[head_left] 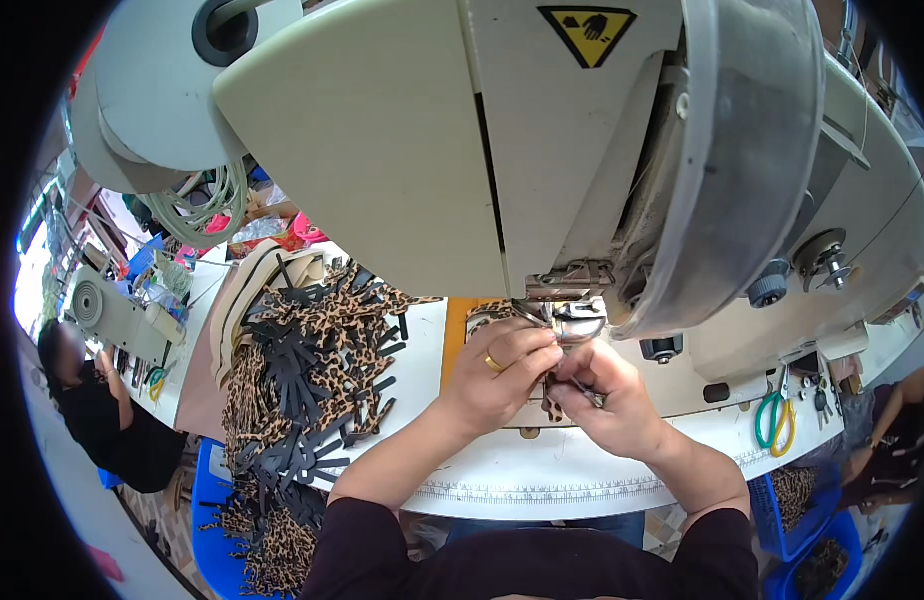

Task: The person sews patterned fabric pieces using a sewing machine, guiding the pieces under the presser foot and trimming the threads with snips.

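Observation:
Both my hands meet below the needle area of a large cream sewing machine (372, 150). My left hand (497, 380), with a gold ring, is closed, its fingertips pinched on a leopard-print strip (551, 408). Part of that strip hangs down between the two hands; the rest is hidden by fingers. My right hand (617, 405) is closed too, thumb and fingers pressed together beside the strip. Something small and greyish shows at its fingertips, too little to name. Just beyond the fingers is the machine's shiny metal presser area (580, 322).
Left of my hands lies a big heap of leopard-print and black strips (312, 370), spilling toward a blue bin (210, 520). Scissors (775, 422) with green and yellow handles and some keys (821, 397) lie at right. Blue crates (794, 515) stand below. Other people (107, 420) sit on both sides.

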Demonstrator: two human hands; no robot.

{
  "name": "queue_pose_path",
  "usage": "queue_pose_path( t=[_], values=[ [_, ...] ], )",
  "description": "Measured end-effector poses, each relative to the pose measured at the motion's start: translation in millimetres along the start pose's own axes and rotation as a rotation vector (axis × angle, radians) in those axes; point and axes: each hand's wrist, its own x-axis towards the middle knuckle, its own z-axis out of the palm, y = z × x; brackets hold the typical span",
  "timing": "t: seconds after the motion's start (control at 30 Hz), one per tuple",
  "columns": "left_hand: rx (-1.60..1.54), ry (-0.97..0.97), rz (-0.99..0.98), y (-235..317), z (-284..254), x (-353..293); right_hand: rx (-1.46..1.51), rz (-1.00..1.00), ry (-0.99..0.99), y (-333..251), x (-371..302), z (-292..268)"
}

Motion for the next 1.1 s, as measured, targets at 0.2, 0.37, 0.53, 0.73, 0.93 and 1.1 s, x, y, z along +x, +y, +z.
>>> queue_pose_path(
  t=[0.2,0.37,0.53,0.73,0.93,1.1],
  values=[
    [-0.018,0.041,-0.031,-1,-2,-2,-0.366,-0.133,0.052,8,10,-11],
    [-0.036,0.043,-0.053,-6,-3,-8,-0.438,-0.153,0.077,10,12,-8],
    [-0.076,-0.043,-0.08,-5,-12,-2,0.058,0.217,0.004,0,9,-6],
    [-0.694,-0.129,-0.744,7,-25,1,0.097,0.275,0.051,-3,8,-3],
    [-0.713,-0.215,-0.781,13,-25,7,0.055,0.138,0.103,2,3,-4],
    [-0.608,-0.119,-0.748,15,-14,4,0.053,0.13,0.101,1,2,-8]
  ],
)
